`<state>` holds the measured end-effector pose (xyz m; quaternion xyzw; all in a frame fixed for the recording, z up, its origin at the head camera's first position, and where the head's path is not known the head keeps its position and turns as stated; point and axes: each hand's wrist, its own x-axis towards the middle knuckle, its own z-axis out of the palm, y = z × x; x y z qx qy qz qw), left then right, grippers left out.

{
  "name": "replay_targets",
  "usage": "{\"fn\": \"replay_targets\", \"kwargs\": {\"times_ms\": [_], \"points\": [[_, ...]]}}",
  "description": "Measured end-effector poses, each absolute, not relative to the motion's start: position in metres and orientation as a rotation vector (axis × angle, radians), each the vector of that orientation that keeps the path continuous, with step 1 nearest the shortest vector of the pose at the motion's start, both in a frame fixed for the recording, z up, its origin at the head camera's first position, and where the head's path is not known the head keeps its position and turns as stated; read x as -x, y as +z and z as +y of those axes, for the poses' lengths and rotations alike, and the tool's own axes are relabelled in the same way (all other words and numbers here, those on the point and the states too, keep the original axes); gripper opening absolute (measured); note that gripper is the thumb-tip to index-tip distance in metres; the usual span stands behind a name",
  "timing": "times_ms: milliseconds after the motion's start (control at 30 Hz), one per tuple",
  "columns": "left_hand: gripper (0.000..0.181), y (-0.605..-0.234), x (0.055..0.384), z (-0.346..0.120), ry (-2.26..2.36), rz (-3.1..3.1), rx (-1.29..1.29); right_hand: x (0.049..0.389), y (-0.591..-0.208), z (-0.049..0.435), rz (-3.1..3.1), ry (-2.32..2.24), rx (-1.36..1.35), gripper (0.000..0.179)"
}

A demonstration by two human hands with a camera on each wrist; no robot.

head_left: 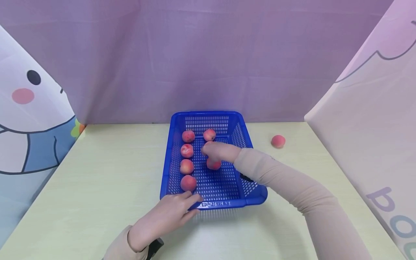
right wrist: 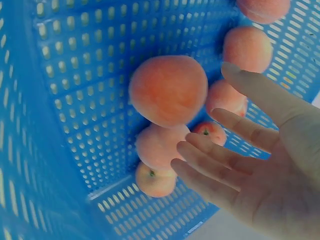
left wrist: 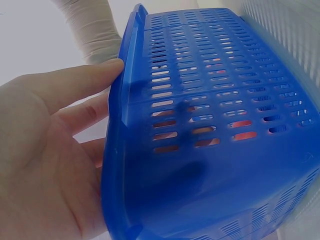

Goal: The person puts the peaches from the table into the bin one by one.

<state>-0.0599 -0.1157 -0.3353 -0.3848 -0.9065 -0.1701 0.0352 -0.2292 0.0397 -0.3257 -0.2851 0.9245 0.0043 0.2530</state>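
A blue perforated plastic basket (head_left: 227, 204) stands on the table with peaches inside. My left hand (head_left: 169, 213) grips its near rim; in the left wrist view the thumb (left wrist: 95, 80) lies against the outer side, with other fingers behind the rim. Over the basket's middle is my right hand (head_left: 222, 151), its fingers extended and apart in the right wrist view, holding nothing. Closest beside its fingertips is a peach (right wrist: 168, 91) on the basket floor. Several peaches, among them one at the front (head_left: 188, 183), line the left side. Another peach (head_left: 209, 135) sits at the back; one is partly hidden by my right hand.
A single peach (head_left: 278, 141) lies on the pale table (head_left: 113, 173), right of the basket. A purple cloth backdrop (head_left: 208, 61) rises behind the table, and printed panels (head_left: 367, 108) flank it.
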Motion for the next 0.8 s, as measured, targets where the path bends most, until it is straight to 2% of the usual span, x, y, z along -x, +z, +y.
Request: {"fn": "replay_targets", "kwargs": {"times_ms": [500,667,800], "points": [[0.02,-0.335,0.061,-0.116,-0.542,-2.783,1.194,0.229,-0.291,0.046,2.526,0.036,0.804,0.037],[0.02,-0.334,0.061,-0.116,-0.551,-2.788,1.198,0.231,-0.281,0.054,2.55,0.003,0.831,0.029],[0.02,-0.333,0.061,-0.116,-0.559,-2.799,1.199,0.233,-0.273,0.065,2.574,-0.008,0.88,0.039]]}}
